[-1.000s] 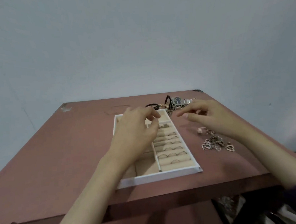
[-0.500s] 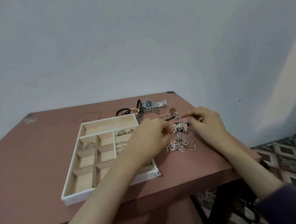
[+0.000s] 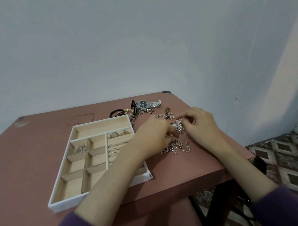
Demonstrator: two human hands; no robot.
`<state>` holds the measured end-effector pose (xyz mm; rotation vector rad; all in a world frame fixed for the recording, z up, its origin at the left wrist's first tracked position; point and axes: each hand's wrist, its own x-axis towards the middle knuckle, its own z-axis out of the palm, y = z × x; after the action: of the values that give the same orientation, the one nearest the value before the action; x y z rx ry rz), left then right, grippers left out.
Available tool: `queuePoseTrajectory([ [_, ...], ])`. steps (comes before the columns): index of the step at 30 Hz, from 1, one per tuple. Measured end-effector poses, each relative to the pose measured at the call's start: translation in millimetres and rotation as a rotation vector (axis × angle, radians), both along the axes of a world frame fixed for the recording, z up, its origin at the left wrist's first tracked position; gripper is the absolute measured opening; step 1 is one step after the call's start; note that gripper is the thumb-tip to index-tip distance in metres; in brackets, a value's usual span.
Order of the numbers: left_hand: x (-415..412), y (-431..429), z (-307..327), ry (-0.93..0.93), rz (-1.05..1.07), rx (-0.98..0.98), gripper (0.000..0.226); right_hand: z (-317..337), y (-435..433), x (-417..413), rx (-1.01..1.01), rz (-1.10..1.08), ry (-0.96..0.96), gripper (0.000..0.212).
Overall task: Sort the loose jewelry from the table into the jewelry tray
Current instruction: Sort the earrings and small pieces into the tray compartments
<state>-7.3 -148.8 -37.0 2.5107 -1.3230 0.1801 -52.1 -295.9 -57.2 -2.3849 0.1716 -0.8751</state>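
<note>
The white jewelry tray [image 3: 70, 202] with beige compartments lies on the brown table [image 3: 34, 153]. Several rings [image 3: 117, 134] sit in its ring rolls and small silver pieces [image 3: 80, 149] in one left compartment. To the tray's right lies a pearl cluster [image 3: 178, 127], with a pile of silver charms [image 3: 175, 147] and a heart pendant [image 3: 187, 148] just in front of it. My left hand [image 3: 154, 136] reaches across the tray's right side, with curled fingertips at the cluster's left edge. My right hand [image 3: 200, 124] pinches the cluster from the right.
Behind the tray lie a silver watch [image 3: 144, 104], black bands [image 3: 116, 112], a chunky chain [image 3: 139, 113] and thin chains [image 3: 167, 114]. The table's right edge runs close to my right forearm. The pale wall stands behind, and patterned floor [image 3: 285, 157] shows at the right.
Both hands left the tray's ring rolls and moved right to the loose pile. My view swung right, so the tray now sits further left. The hands closed in on the pearl cluster.
</note>
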Motion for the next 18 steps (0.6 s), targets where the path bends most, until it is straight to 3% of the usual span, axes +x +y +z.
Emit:
queuePoseTrajectory([
  [9, 4, 2, 1, 0.016, 0.010, -0.100, 0.005, -1, 0, -1, 0.004, -0.008, 0.019, 0.026],
  [18, -4, 18, 30, 0.351, 0.069, -0.500, 0.005, -1, 0, -2, 0.014, 0.011, 0.012, 0.026],
])
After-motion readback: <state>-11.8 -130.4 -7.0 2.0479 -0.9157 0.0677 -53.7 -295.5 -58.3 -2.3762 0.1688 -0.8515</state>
